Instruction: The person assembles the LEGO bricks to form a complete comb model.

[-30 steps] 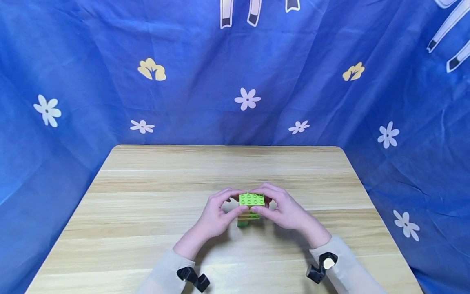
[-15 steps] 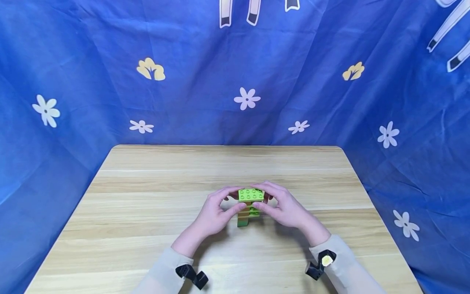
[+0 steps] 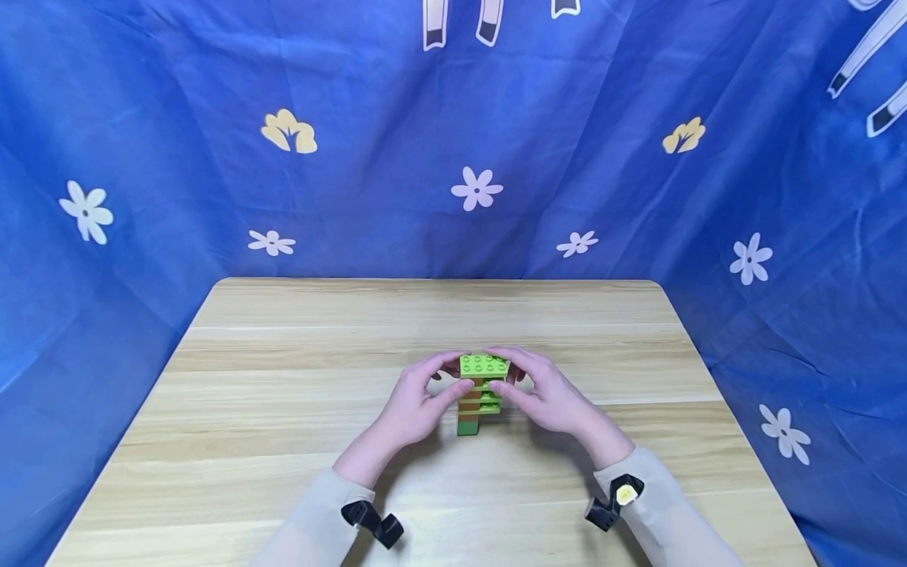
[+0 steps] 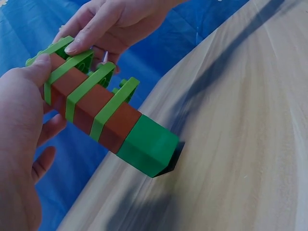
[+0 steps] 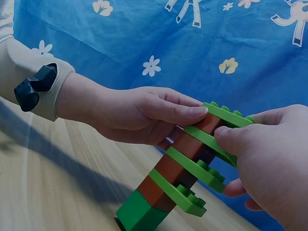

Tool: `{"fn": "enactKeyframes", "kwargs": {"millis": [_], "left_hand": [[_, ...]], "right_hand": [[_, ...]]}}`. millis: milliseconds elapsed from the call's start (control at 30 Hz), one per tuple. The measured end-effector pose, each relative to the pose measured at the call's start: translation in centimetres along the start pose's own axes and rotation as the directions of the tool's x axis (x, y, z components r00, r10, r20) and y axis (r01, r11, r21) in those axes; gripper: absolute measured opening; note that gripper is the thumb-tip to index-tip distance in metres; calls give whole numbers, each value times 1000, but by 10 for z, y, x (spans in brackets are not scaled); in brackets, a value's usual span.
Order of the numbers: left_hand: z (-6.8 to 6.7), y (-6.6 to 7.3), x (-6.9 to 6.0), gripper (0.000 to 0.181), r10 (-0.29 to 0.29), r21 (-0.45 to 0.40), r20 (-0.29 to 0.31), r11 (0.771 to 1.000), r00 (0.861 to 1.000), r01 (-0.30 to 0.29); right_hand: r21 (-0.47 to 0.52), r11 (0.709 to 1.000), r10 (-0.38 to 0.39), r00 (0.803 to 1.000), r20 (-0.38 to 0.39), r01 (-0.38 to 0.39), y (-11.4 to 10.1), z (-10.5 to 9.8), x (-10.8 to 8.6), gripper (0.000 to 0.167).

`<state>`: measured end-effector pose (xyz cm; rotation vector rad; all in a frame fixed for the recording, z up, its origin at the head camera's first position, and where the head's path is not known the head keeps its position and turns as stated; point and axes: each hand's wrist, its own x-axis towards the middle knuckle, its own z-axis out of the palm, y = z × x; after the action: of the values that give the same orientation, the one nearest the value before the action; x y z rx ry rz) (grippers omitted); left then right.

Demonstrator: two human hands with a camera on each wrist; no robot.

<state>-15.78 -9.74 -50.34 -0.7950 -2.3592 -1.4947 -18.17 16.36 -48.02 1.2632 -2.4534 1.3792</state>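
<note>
A tower of toy building bricks [image 3: 468, 409] is in the middle of the table. It has a dark green brick [image 4: 149, 144] at its foot, then brown bricks [image 4: 91, 103] alternating with thin lime green plates [image 5: 195, 166] that stick out to the right. A studded lime plate [image 3: 484, 365] caps it. My left hand [image 3: 414, 409] pinches the tower's upper left side, its thumb on the front near the top brown brick. On the right, my right hand [image 3: 549, 402] grips the overhanging upper plates between thumb and fingers. The fingers behind the tower are partly hidden.
The wooden table [image 3: 283, 472] has a rounded far edge. Blue cloth [image 3: 368, 157] with printed flowers hangs behind it and at both sides. A dark wedge shows under the tower's foot in the left wrist view; whether it is a gap or shadow I cannot tell.
The tower's top and both hands have moved away from me in the head view, while its foot has stayed nearly in place. More of its front shows now.
</note>
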Motion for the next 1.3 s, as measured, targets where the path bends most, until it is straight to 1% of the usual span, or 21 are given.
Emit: {"fn": "enactKeyframes", "kwargs": {"millis": [100,200,300,400,700,833,967,1100,1300], "left_hand": [[1,-1,2,39,-13,0,-1,1000,1000,13],[2,-3,4,39,-27,-5,3,1000,1000,27],[2,-4,6,39,-36,-12,9,999,999,36],[2,-5,7,40,-44,-19,11,999,999,44],[2,-7,10,42,-76,-12,19,997,997,76],[2,-9,8,52,-99,-1,35,995,994,100],[3,-13,3,64,-113,19,47,993,992,112],[3,-15,0,68,-128,33,58,991,990,126],[4,-19,-1,68,-118,45,62,992,991,115]], "right_hand": [[-2,1000,15,1000,-11,-15,2,0,0,54],[5,999,46,999,-18,-46,4,0,-1,66],[26,997,74,997,-9,-74,8,2,-3,80],[43,995,86,996,6,-86,12,4,-6,86],[51,995,90,996,7,-90,21,9,-6,80],[54,993,107,994,10,-107,22,9,-4,79],[57,991,117,993,14,-118,24,9,-2,78],[54,991,120,993,20,-121,25,7,0,79],[45,989,138,990,19,-139,29,8,2,79]]}}
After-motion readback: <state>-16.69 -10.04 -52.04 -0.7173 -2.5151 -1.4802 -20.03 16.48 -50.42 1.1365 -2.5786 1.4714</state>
